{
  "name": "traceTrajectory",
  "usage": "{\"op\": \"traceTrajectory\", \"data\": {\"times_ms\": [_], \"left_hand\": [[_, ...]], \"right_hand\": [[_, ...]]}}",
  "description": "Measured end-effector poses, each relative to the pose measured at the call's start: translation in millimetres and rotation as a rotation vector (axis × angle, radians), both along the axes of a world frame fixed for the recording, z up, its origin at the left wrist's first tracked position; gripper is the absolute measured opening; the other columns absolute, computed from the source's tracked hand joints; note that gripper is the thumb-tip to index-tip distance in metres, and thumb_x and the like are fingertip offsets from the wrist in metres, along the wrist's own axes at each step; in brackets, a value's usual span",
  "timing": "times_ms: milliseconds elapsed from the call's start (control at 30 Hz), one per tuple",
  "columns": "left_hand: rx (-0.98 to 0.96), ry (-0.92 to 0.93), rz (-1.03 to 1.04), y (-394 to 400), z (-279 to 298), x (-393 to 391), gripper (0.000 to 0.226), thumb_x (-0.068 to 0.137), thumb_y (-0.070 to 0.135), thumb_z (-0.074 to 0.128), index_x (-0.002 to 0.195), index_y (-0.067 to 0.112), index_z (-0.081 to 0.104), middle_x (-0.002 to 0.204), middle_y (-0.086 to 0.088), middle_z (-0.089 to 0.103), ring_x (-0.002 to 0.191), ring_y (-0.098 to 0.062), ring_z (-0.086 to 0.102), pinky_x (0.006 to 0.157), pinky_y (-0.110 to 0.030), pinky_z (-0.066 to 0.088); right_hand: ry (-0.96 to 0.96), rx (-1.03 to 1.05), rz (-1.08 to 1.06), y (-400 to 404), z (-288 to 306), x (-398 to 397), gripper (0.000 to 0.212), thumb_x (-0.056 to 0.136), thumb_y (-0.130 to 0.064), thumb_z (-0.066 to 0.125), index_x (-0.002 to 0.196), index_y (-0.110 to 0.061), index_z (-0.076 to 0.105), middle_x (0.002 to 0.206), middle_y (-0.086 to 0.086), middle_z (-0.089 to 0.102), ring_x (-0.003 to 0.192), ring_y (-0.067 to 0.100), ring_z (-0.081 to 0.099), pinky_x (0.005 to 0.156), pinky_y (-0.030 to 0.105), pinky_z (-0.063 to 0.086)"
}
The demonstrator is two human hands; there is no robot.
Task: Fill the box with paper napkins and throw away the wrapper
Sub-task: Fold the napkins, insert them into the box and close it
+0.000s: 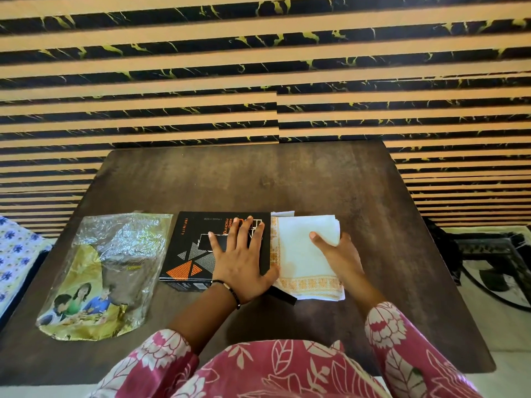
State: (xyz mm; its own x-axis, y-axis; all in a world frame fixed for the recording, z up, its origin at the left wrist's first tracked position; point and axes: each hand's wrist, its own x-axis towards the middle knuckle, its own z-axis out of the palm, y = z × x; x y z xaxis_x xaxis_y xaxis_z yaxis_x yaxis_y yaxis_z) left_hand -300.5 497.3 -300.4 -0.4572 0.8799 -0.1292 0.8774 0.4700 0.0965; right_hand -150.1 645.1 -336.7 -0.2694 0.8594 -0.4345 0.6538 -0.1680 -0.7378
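Evidently the napkin stack on the counter, touching the black box, is light, soft and floppy: right hand pinches its edge, left hand lies flat, open, on the box. Empty wrapper lies left.

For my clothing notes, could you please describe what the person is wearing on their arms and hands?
Both arms have loose pink sleeves with a white flower-and-leaf print, on the left and the right. The left wrist carries a thin dark bracelet. Both hands are bare.
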Motion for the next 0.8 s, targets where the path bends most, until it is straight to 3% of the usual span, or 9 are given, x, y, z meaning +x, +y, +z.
{"op": "traceTrajectory", "data": {"times_ms": [67,167,267,367,467,567,700,800], "left_hand": [[0.002,0.002,0.002,0.0,-1.2,-0.8,0.090,0.073,0.072,0.026,0.145,0.027,-0.005,0.158,0.000,-0.007,0.144,-0.025,-0.014,0.107,-0.070,-0.008],[0.014,0.002,0.002,0.2,-2.4,-0.9,0.089,0.074,0.070,0.027,0.145,0.027,-0.003,0.158,0.000,-0.006,0.144,-0.025,-0.013,0.107,-0.070,-0.007],[0.011,0.005,-0.001,0.5,-1.7,-0.7,0.089,0.074,0.070,0.027,0.146,0.026,-0.003,0.158,-0.001,-0.006,0.144,-0.025,-0.013,0.106,-0.069,-0.008],[0.005,0.003,0.002,0.9,-1.3,-0.6,0.090,0.073,0.071,0.024,0.146,0.026,-0.004,0.158,-0.001,-0.007,0.144,-0.026,-0.014,0.106,-0.069,-0.008],[0.002,0.008,0.001,0.5,-0.6,-0.7,0.090,0.073,0.072,0.023,0.146,0.026,-0.004,0.158,-0.001,-0.007,0.144,-0.026,-0.013,0.106,-0.069,-0.008],[0.007,0.011,0.001,-0.7,-0.8,0.0,0.089,0.074,0.070,0.025,0.145,0.027,-0.004,0.158,0.000,-0.007,0.144,-0.026,-0.013,0.106,-0.069,-0.007],[0.015,0.016,-0.005,-1.1,-2.3,1.0,0.089,0.075,0.070,0.026,0.146,0.026,-0.004,0.158,-0.001,-0.007,0.144,-0.026,-0.013,0.106,-0.070,-0.006],[0.015,0.010,0.000,0.8,-3.2,-0.3,0.090,0.073,0.073,0.023,0.146,0.026,-0.004,0.158,-0.001,-0.006,0.144,-0.026,-0.013,0.106,-0.070,-0.007]], "right_hand": [[0.017,0.055,0.074,-2.9,5.2,-1.8,0.064,0.079,-0.058,0.057,0.126,-0.019,0.037,0.105,-0.008,0.055,0.089,0.012,0.058,0.061,0.023,0.045],[0.071,0.058,0.127,-3.7,8.7,-6.1,0.051,0.085,-0.042,0.058,0.126,-0.020,0.035,0.106,-0.007,0.053,0.092,0.014,0.058,0.075,0.032,0.053],[0.208,-0.107,0.077,-3.4,13.2,-12.0,0.045,0.086,-0.033,0.060,0.124,-0.020,0.040,0.115,0.002,0.059,0.096,0.019,0.061,0.087,0.044,0.053],[0.313,-0.264,0.078,-3.3,20.0,-19.0,0.042,0.086,-0.023,0.060,0.124,-0.022,0.041,0.117,0.005,0.058,0.098,0.021,0.061,0.083,0.042,0.053],[0.267,-0.341,0.145,-0.2,26.7,-19.8,0.043,0.086,-0.016,0.055,0.124,-0.023,0.037,0.116,0.004,0.056,0.093,0.018,0.058,0.069,0.036,0.050],[0.178,-0.346,0.080,4.7,19.9,-9.4,0.034,0.087,-0.016,0.055,0.118,-0.016,0.040,0.115,0.009,0.059,0.090,0.022,0.061,0.062,0.034,0.048],[0.076,-0.180,-0.048,-4.4,9.4,-11.2,0.024,0.087,-0.019,0.054,0.108,-0.010,0.045,0.111,0.013,0.061,0.095,0.030,0.063,0.081,0.048,0.055],[0.044,-0.111,-0.063,-21.5,10.4,-26.2,0.031,0.088,-0.018,0.050,0.116,-0.007,0.044,0.112,0.013,0.058,0.100,0.031,0.059,0.087,0.045,0.051]]}}
